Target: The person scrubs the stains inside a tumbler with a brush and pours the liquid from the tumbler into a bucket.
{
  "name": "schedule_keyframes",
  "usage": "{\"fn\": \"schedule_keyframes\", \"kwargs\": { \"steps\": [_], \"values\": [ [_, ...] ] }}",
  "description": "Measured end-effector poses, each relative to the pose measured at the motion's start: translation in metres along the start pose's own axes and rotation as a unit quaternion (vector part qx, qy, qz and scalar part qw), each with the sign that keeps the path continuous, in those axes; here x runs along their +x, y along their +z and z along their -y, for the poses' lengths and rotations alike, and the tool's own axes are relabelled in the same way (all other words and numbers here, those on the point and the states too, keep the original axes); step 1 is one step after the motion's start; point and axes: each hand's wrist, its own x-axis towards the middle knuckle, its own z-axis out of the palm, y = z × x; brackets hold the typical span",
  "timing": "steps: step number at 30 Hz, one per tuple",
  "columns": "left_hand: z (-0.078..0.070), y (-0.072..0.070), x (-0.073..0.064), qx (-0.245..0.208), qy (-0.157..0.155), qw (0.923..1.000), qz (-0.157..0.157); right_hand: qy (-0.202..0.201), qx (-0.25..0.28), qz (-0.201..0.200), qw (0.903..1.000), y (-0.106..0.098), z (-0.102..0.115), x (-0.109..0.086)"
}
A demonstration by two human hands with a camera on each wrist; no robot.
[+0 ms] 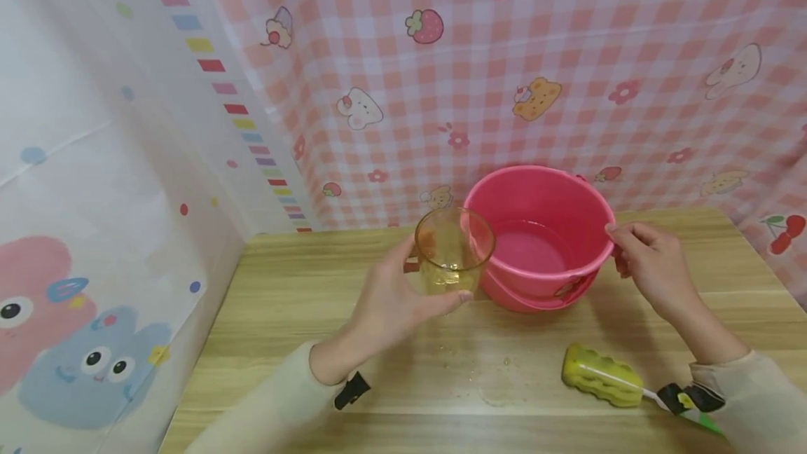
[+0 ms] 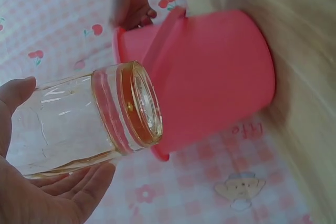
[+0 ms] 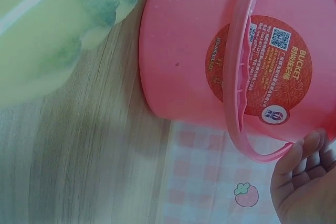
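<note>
My left hand (image 1: 392,305) holds an amber-tinted clear glass (image 1: 450,279) in the air at the left side of a pink bucket (image 1: 531,189). The thumb lies along the near side of the glass, and in the left wrist view the fingers curve under the glass (image 2: 68,119). In the head view the glass stands nearly upright, overlapping the bucket's left rim. With thumb and fingers my right hand (image 1: 656,268) pinches the right rim of the bucket. The bucket's handle (image 3: 233,77) hangs down its near side, below a round red label. A little water seems to lie inside the bucket.
A yellow sponge brush (image 1: 602,375) with a white and green handle lies at the table's front right, partly under my right forearm. Water drops (image 1: 504,363) spot the wooden table (image 1: 284,328). A pink checked curtain (image 1: 391,76) hangs behind the bucket.
</note>
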Motion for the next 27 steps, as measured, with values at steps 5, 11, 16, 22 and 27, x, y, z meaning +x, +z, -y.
{"fn": "schedule_keyframes", "kwargs": {
  "steps": [5,11,16,22,27],
  "values": [
    [0.001,-0.008,0.010,0.020,0.002,0.9998,-0.002,0.002,0.000,0.000,1.0000,0.000,0.000,0.001],
    [0.002,-0.015,0.022,0.033,0.002,0.9995,0.001,-0.001,0.005,0.003,1.0000,0.000,-0.001,0.000],
    [0.003,-0.017,0.031,0.036,-0.001,0.9993,0.012,-0.004,0.011,0.004,0.9999,0.001,-0.002,-0.001],
    [0.004,-0.020,0.045,0.039,0.004,0.9991,0.016,0.000,0.002,0.002,1.0000,0.000,-0.001,-0.001],
    [0.006,-0.023,0.055,0.044,0.019,0.9986,0.021,0.002,-0.003,-0.002,1.0000,0.000,0.000,0.000]
  ]
}}
